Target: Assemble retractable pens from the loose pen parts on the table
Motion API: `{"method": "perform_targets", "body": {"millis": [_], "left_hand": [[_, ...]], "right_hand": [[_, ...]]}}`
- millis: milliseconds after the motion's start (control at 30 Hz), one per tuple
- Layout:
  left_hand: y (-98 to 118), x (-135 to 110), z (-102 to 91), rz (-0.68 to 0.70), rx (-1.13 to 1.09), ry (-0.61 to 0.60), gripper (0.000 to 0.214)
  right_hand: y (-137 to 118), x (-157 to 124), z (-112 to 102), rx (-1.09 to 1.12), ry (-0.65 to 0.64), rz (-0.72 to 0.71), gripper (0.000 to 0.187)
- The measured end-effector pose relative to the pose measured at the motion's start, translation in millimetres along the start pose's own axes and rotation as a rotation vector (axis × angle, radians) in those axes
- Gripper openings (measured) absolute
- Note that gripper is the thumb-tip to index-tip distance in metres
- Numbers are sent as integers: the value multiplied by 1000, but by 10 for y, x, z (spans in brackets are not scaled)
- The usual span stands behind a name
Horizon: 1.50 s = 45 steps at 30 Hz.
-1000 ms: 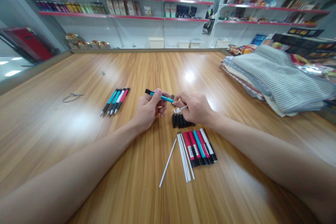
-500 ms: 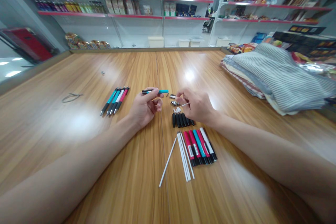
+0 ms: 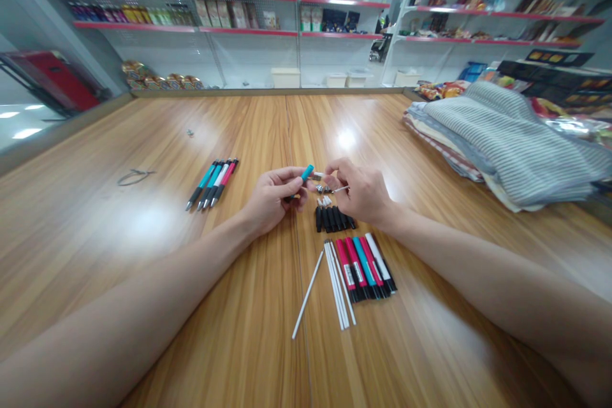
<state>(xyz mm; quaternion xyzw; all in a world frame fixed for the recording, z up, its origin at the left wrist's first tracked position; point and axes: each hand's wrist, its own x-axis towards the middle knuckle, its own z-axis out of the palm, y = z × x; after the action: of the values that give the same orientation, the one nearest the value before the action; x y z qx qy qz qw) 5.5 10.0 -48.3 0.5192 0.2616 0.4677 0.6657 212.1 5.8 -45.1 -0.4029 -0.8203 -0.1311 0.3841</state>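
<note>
My left hand (image 3: 273,199) is closed round a teal pen barrel (image 3: 306,173), whose end pokes out toward the right. My right hand (image 3: 362,192) pinches a thin white refill (image 3: 340,189) just beside that end. Directly below the hands lie several small black pen tips (image 3: 332,218). Nearer to me sits a row of red, teal and white pen barrels (image 3: 366,267) next to several white refill tubes (image 3: 335,284). Left of my left hand, several assembled pens (image 3: 213,182) lie side by side on the wooden table (image 3: 143,236).
A pile of folded striped cloth (image 3: 507,140) lies at the table's right. A loop of thin wire (image 3: 134,176) rests at the left. Shop shelves (image 3: 248,13) with goods stand behind the table. Tiny metal springs (image 3: 321,189) lie between my hands.
My left hand has turned the teal barrel from lying sideways to pointing its end at my right hand. The right hand keeps its pinch on the refill and has come close to the barrel.
</note>
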Motion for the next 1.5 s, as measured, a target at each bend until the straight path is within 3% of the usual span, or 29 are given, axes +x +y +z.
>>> {"method": "perform_targets", "body": {"millis": [133, 367, 633, 800, 933, 1500], "left_hand": [[-12, -13, 21, -4, 17, -57, 24], [-17, -26, 49, -30, 115, -42, 25], [-25, -30, 11, -45, 103, -62, 25], [-41, -38, 46, 56, 282, -19, 27], [-23, -44, 87, 111, 436, -64, 30], [3, -68, 122, 104, 435, -130, 35]], "right_hand": [[13, 5, 15, 11, 13, -79, 24], [0, 5, 8, 31, 35, -200, 23], [-18, 12, 11, 105, 85, -235, 20], [-42, 8, -7, 108, 117, -190, 21], [-35, 1, -5, 131, 195, -136, 18], [-50, -26, 11, 228, 168, -79, 21]]}}
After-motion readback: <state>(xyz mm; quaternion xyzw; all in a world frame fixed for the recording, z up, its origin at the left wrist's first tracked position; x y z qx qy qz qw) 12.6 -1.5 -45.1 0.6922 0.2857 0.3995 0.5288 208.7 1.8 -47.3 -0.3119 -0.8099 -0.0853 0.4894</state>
